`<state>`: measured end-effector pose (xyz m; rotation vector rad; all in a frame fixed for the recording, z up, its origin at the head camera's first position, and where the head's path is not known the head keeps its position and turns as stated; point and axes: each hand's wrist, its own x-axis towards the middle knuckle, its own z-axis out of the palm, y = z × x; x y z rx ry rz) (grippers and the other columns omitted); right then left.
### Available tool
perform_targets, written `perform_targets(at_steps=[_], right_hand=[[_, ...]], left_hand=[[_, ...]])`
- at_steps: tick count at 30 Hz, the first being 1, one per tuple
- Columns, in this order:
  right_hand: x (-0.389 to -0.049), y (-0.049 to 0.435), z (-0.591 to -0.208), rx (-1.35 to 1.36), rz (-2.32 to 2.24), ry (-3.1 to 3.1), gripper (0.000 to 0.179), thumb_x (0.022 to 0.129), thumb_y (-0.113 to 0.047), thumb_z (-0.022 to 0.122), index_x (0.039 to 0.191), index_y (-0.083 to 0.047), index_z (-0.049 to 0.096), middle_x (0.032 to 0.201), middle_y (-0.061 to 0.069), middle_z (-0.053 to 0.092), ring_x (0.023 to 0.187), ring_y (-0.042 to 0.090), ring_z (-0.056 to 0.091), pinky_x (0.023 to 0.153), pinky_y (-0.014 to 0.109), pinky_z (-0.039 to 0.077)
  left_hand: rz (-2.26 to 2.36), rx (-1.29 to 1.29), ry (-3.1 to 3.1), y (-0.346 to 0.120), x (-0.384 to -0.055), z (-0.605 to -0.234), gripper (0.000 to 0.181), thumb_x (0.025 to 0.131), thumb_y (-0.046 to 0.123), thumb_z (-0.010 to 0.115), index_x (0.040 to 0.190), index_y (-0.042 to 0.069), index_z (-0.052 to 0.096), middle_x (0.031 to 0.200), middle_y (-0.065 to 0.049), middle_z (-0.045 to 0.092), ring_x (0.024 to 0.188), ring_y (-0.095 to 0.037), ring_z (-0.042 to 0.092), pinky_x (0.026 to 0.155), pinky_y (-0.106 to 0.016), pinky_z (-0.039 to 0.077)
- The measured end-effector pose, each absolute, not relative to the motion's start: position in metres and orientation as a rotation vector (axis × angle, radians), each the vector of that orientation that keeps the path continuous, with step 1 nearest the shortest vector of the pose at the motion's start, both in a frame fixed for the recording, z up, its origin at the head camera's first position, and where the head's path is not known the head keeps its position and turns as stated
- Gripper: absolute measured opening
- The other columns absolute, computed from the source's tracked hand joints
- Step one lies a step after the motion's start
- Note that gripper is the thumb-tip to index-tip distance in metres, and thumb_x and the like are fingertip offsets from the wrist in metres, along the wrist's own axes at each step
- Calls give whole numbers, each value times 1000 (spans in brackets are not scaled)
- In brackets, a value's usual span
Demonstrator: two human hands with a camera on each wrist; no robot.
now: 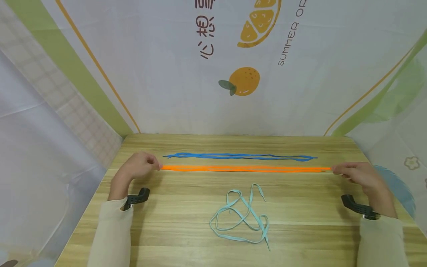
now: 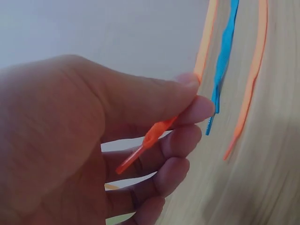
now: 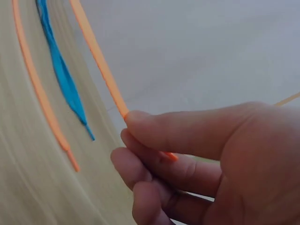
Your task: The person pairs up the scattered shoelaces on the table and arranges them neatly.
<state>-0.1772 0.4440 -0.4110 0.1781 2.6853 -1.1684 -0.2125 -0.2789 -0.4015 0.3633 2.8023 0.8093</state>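
While I watch remotely, the left hand (image 1: pixel 138 165) and right hand (image 1: pixel 361 174) each pinch an end of a flat orange fabric shoelace (image 1: pixel 297 168), drawn straight above the pale wood-grain table (image 1: pixel 166 237). On that surface lie a second flat orange shoelace (image 2: pixel 259 51) and flat blue fabric shoelace strands (image 2: pixel 227 44). Only my head view shows the flat mint-green shoelace (image 1: pixel 233 238), loosely looped; only the left wrist view shows the held lace's left tip jutting from the pinch.
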Motion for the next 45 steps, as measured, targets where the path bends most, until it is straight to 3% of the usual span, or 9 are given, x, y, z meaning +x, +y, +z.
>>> perform_targets(at_steps=[4,11,16,29,38,45], right_hand=[[-181,443,-418,169,-1115,2713,44,109,-27,67,129,11,74,106,-15,73,91,3,63,77,26,54],[-188,435,-428,181,-978,2752,45,109,-30,68,127,11,76,104,5,76,91,14,63,82,34,51],[-190,431,-430,181,-895,2773,47,107,-31,69,125,11,75,96,3,73,93,18,61,86,40,48],[-194,423,-441,203,-859,2840,48,103,-32,73,121,12,74,90,3,68,83,21,56,71,35,47],[-192,417,-438,191,-803,2864,51,104,-35,70,126,11,73,110,24,72,95,32,60,74,37,47],[-192,417,-440,215,-812,2855,54,104,-37,71,127,11,71,127,37,65,106,46,59,77,40,45]], left_hand=[[768,346,2800,-277,-213,-405,17,99,12,68,97,6,84,104,-9,79,101,-33,67,92,-53,52],[706,284,2800,-271,-214,-411,17,100,20,71,97,9,84,106,-9,77,98,-30,64,85,-45,50],[706,270,2790,-267,-215,-414,16,98,21,73,92,10,83,94,-5,73,86,-25,58,76,-39,45],[714,217,2749,-260,-218,-421,17,99,23,74,90,9,79,73,0,52,72,-21,48,67,-35,37],[688,191,2766,-257,-219,-421,18,100,24,73,91,9,80,73,0,53,71,-21,48,66,-34,37],[686,162,2772,-256,-218,-424,20,100,26,73,97,8,80,77,-2,57,74,-22,51,67,-35,39]])
